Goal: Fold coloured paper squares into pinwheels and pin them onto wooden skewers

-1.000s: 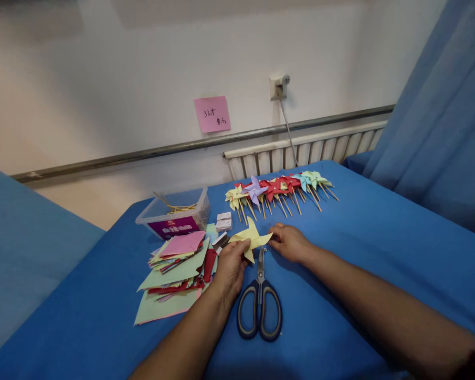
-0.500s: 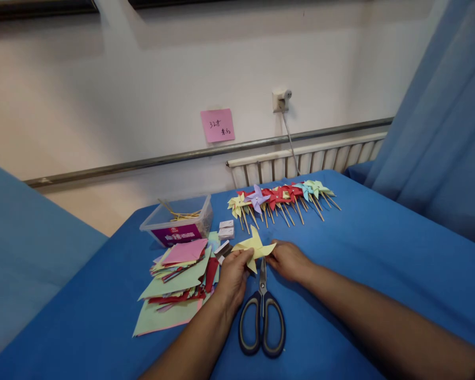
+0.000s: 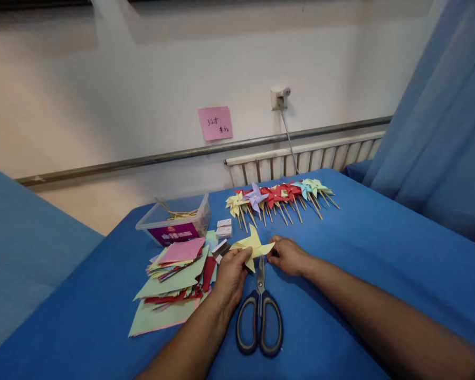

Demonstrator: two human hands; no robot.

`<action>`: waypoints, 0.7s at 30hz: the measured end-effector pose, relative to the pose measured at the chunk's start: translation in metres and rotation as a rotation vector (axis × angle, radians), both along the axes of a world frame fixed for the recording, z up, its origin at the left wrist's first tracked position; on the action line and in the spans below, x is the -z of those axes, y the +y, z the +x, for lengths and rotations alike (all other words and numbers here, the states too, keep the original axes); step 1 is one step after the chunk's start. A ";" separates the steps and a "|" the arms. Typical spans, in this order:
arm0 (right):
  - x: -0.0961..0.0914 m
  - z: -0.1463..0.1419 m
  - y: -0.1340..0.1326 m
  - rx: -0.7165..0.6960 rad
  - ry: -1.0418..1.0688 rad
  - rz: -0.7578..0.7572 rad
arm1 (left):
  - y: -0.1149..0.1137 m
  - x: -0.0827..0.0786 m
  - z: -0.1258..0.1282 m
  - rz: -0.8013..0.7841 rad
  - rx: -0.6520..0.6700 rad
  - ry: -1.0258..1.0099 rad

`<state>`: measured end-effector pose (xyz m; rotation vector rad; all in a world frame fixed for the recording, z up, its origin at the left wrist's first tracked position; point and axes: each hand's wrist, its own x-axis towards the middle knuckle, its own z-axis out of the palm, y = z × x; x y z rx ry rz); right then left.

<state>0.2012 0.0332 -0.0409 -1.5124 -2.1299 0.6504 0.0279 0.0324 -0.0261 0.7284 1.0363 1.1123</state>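
Observation:
My left hand (image 3: 233, 269) pinches a yellow paper pinwheel (image 3: 253, 247) between thumb and fingers, its folded blades facing up. Just right of the pinwheel, my right hand (image 3: 288, 255) has its fingertips drawn together by the blade's tip. Whatever those fingers may hold is too small to make out. Below both hands, a pair of scissors (image 3: 260, 316) with dark blue handles lies closed on the blue cloth, blades pointing away from me. A small open box (image 3: 220, 249) sits behind my left hand, partly covered by it.
Coloured paper (image 3: 174, 285) is piled on the left. Behind it stands a clear plastic tub (image 3: 174, 221) with sticks inside. Small white boxes (image 3: 224, 228) are stacked beside the tub. Several finished pinwheels (image 3: 275, 196) on sticks line the far edge of the blue table (image 3: 360, 232), near a radiator (image 3: 316, 158).
My right fingers have shifted slightly at the pinwheel's right blade, and their grip looks a little looser. The left hand keeps its hold. The whole view has drifted slightly.

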 end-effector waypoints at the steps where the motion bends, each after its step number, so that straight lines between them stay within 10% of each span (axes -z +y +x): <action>1: 0.001 0.001 0.000 0.002 0.015 0.000 | 0.000 0.000 0.000 -0.004 0.002 0.004; 9: 0.010 0.007 0.005 -0.003 0.057 0.047 | 0.002 0.002 0.000 0.008 -0.003 0.015; 21: 0.009 -0.004 0.062 0.513 -0.023 0.108 | 0.000 -0.003 0.002 0.040 -0.076 -0.046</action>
